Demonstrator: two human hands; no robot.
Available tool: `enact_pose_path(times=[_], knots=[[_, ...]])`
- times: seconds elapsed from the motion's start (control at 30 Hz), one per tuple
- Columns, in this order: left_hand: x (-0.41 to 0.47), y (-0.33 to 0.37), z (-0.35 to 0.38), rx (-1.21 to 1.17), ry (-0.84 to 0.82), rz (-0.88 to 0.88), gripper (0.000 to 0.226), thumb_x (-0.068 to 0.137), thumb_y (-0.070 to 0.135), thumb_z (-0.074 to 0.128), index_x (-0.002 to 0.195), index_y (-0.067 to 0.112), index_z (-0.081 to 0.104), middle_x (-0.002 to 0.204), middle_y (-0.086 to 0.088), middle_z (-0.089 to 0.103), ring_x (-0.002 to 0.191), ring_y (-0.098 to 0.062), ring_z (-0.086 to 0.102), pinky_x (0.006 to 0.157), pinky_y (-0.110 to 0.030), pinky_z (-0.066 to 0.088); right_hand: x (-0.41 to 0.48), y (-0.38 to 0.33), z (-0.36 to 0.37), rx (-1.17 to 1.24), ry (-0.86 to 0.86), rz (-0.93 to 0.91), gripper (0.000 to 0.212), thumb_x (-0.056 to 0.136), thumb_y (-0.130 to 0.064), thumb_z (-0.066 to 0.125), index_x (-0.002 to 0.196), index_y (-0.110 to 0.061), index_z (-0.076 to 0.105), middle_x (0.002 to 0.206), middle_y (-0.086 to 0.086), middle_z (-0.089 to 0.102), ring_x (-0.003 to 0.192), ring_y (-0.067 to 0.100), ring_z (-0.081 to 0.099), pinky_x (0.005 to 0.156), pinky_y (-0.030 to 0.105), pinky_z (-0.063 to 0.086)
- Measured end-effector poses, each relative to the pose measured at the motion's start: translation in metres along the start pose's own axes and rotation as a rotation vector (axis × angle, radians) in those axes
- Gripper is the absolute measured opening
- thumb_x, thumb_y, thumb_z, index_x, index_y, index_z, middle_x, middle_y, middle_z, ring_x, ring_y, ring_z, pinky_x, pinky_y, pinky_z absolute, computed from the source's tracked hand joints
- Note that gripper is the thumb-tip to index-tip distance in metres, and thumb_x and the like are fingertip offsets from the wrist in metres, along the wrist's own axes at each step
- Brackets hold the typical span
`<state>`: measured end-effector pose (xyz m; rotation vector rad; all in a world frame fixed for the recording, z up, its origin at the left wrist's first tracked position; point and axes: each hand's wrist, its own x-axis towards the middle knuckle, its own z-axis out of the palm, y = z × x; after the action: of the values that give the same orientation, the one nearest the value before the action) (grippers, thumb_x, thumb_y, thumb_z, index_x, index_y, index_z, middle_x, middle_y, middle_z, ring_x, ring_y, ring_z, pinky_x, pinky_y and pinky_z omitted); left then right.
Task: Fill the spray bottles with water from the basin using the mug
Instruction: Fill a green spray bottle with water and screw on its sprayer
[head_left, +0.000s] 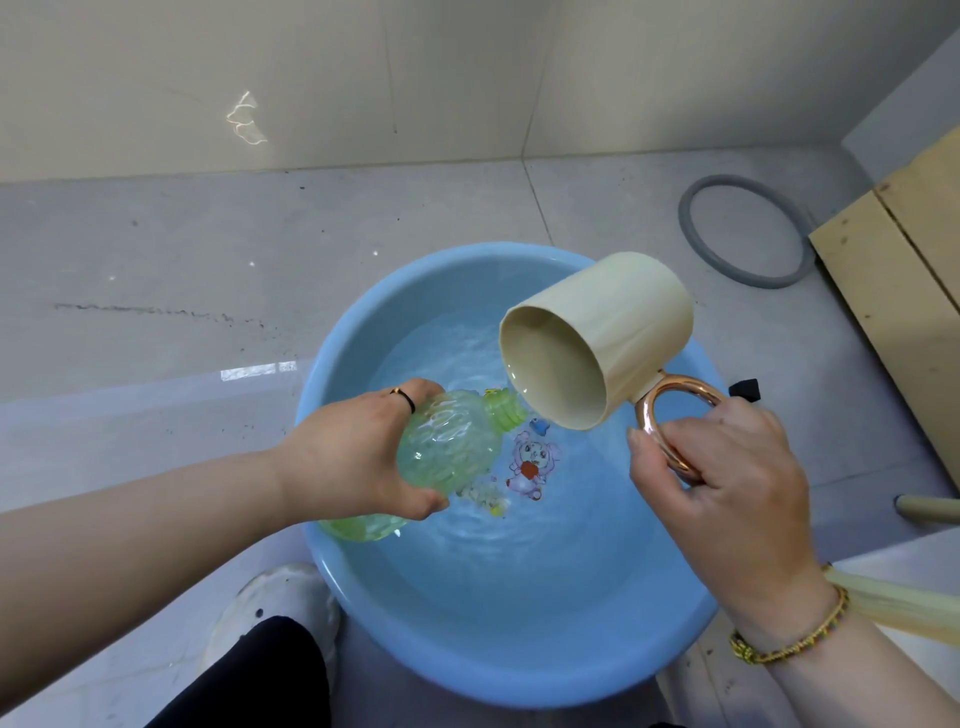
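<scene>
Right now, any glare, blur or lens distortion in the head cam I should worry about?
Head view: wide-angle stretch toward the edges; bright glare spot on the wall and a reflection on the floor; ripples in the basin smear its cartoon sticker; mug, bottle, left hand and right hand are sharp.

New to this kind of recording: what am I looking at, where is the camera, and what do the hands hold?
No robot: one camera on a person's head looks down at their bare hands. The left hand grips a tilted clear green plastic bottle with an open threaded neck. The right hand holds a cream mug by its copper-coloured ring handle, tipped, lip just above that neck. Both are over a round blue plastic basin of water on a pale tiled floor.
</scene>
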<state>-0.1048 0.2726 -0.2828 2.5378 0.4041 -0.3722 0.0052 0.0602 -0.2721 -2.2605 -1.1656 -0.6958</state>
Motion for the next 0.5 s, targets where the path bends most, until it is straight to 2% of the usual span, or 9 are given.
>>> enact_pose_path(times=[0.27, 0.4, 0.5], knots=[[-0.0008, 0.0016, -0.001, -0.001, 0.006, -0.004, 0.081, 0.065, 0.048, 0.071, 0.131, 0.028, 0.029, 0.095, 0.014, 0.045, 0.101, -0.014, 0.054, 0.082, -0.025, 0.044, 0.0017, 0.0005, -0.0019, -0.02, 0.024, -0.07, 0.04, 0.081, -0.017, 0.052, 0.044, -0.005, 0.047, 0.041, 0.001, 0.04, 0.058, 0.016, 0.031, 0.061, 0.028, 0.026], [-0.0008, 0.0007, -0.0007, 0.0, -0.002, -0.007, 0.08, 0.065, 0.048, 0.07, 0.13, 0.029, 0.029, 0.092, 0.014, 0.045, 0.095, -0.013, 0.053, 0.077, -0.023, 0.042, 0.0031, 0.002, -0.0037, -0.038, 0.037, -0.09, 0.04, 0.081, -0.016, 0.053, 0.044, -0.005, 0.048, 0.041, 0.002, 0.041, 0.058, 0.017, 0.032, 0.061, 0.029, 0.027], [-0.0008, 0.0009, -0.0006, 0.005, -0.009, -0.006, 0.083, 0.06, 0.056, 0.068, 0.129, 0.029, 0.03, 0.093, 0.015, 0.046, 0.096, -0.013, 0.054, 0.076, -0.023, 0.041, 0.005, 0.0028, -0.0047, -0.034, 0.04, -0.106, 0.04, 0.082, -0.015, 0.053, 0.043, -0.004, 0.049, 0.041, 0.002, 0.042, 0.059, 0.019, 0.033, 0.06, 0.03, 0.026]])
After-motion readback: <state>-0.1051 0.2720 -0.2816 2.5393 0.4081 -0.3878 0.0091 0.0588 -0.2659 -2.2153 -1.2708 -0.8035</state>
